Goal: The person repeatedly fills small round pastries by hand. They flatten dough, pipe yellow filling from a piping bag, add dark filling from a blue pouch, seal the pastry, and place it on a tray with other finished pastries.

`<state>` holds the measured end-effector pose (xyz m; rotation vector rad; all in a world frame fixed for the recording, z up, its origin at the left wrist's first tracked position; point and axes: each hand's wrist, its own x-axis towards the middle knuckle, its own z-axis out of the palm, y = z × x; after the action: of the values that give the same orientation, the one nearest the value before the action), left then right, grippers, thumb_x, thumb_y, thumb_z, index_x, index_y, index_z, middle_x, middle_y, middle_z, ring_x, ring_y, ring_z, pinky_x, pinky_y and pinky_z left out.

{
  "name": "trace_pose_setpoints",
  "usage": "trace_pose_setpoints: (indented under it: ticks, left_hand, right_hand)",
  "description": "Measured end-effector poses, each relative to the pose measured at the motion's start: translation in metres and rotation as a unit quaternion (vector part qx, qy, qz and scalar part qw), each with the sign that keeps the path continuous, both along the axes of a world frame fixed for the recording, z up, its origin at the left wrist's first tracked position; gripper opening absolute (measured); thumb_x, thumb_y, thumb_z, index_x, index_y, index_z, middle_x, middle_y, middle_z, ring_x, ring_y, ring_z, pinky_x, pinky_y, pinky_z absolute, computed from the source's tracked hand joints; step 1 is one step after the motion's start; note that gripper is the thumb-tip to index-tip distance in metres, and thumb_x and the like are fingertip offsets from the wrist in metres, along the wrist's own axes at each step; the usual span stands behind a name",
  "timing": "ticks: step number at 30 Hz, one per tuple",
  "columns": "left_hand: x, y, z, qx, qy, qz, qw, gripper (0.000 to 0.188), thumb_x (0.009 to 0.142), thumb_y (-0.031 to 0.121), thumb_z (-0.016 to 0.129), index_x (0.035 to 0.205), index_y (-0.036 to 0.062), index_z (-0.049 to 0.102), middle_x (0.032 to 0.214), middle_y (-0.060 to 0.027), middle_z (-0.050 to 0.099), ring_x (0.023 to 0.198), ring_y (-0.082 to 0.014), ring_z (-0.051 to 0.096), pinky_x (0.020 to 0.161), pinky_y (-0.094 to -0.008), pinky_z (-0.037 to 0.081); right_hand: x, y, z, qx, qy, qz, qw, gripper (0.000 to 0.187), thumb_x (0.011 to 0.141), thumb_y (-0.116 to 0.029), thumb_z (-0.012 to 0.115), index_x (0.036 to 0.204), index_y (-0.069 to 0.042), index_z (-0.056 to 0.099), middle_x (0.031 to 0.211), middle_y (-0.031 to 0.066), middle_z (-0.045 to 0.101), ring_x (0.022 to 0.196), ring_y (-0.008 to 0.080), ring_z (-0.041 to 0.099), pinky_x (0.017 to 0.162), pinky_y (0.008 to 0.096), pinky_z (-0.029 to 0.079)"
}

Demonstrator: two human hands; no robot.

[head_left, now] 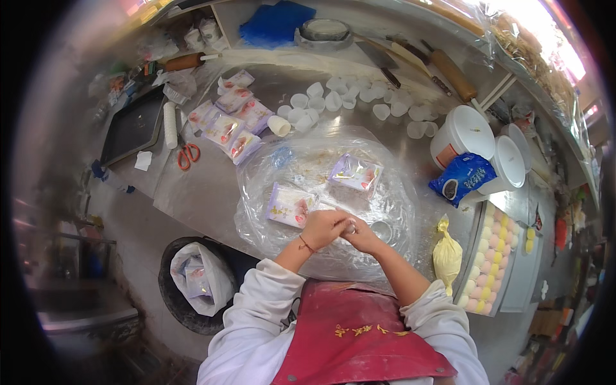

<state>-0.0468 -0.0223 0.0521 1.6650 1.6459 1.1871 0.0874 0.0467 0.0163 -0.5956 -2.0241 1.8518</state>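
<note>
My left hand [323,228] and my right hand [362,236] meet above a large clear plastic bag [256,221] spread on the table. Both are closed together, fingertips touching, around a small whitish bit whose kind I cannot make out. Just beyond my left hand lies a purple-and-white printed packet [289,205] on the bag. A second such packet [355,174] rests farther off, slightly to the right. A round rim [382,230] shows next to my right hand; what it belongs to is unclear.
Beyond the bag lie a heap of packets [224,128] and several translucent cups [333,101]. Orange-handled scissors [188,156] are at left, above a lined bin [217,289]. At right are white buckets [471,125], a blue pouch [463,178], a yellow bag [447,253] and a tray of coloured balls [491,256].
</note>
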Motion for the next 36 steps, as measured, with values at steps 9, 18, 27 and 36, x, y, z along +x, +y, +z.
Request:
trace_pose_setpoints:
  ticks: [9,18,27,36]
  left_hand:
    - [0.051,0.022,-0.112,0.005,-0.118,0.299,0.947,0.054,0.085,0.032,0.04,0.125,-0.0014,0.026,0.128,-0.0179,0.029,0.114,-0.0327,0.033,0.095,-0.0379,0.025]
    - [0.022,-0.001,-0.074,-0.162,-0.573,0.201,0.778,0.022,0.083,0.025,0.049,0.091,0.0041,0.053,0.083,0.0009,0.054,0.071,-0.0075,0.049,0.064,-0.0209,0.039]
    - [0.055,-0.001,-0.075,-0.052,-0.521,0.362,0.771,0.02,0.081,0.024,0.054,0.077,0.0041,0.05,0.067,0.0,0.05,0.055,-0.0063,0.045,0.048,-0.0215,0.038]
    - [0.098,-0.026,-0.073,-0.289,-0.499,0.133,0.806,0.022,0.078,0.008,0.054,0.099,0.0028,0.049,0.072,-0.001,0.052,0.058,-0.0068,0.047,0.05,-0.0199,0.038]
  right_hand:
    - [-0.033,-0.02,-0.005,-0.413,-0.079,-0.205,0.884,0.048,0.089,-0.039,0.033,0.109,0.002,0.047,0.103,0.0075,0.052,0.088,0.0121,0.048,0.076,0.0266,0.039]
    - [0.004,-0.013,0.014,-0.384,-0.048,-0.178,0.905,0.041,0.087,-0.036,0.041,0.104,0.001,0.046,0.096,0.0067,0.054,0.085,0.0146,0.051,0.074,0.0268,0.041]
    - [0.04,-0.014,-0.025,-0.178,-0.125,-0.406,0.888,0.035,0.084,-0.031,0.047,0.083,0.003,0.056,0.064,0.0051,0.054,0.058,0.011,0.048,0.051,0.0285,0.038]
    - [0.115,-0.039,-0.039,-0.311,-0.114,-0.403,0.853,0.026,0.078,-0.013,0.057,0.1,-0.003,0.049,0.078,0.0033,0.053,0.064,0.0092,0.047,0.05,0.0246,0.037]
